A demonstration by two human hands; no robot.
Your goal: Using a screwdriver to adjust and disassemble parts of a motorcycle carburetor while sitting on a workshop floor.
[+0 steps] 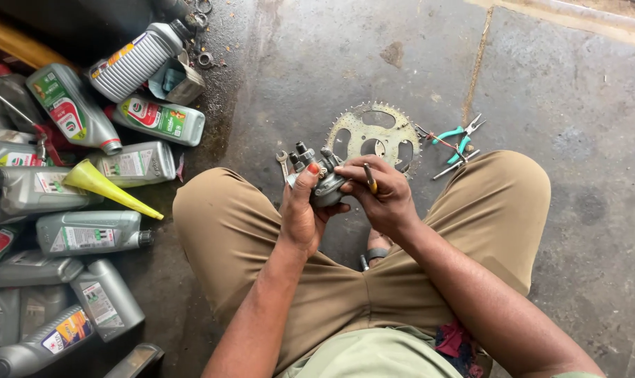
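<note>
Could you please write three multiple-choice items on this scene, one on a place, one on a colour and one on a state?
1. Where does the toothed sprocket lie?
A. on the concrete floor beyond the hands
B. on the heap of oil bottles
C. on the person's lap

2. What colour is the funnel?
A. red
B. yellow
C. blue

3. How is the small metal engine part held?
A. it lies loose on the floor
B. left hand grips it, right hand works on it
C. right hand alone holds it

Answers: 1 A, it lies flat on the floor by the pliers; 2 B, plainly yellow among grey bottles; 3 B, both hands meet on it.
</note>
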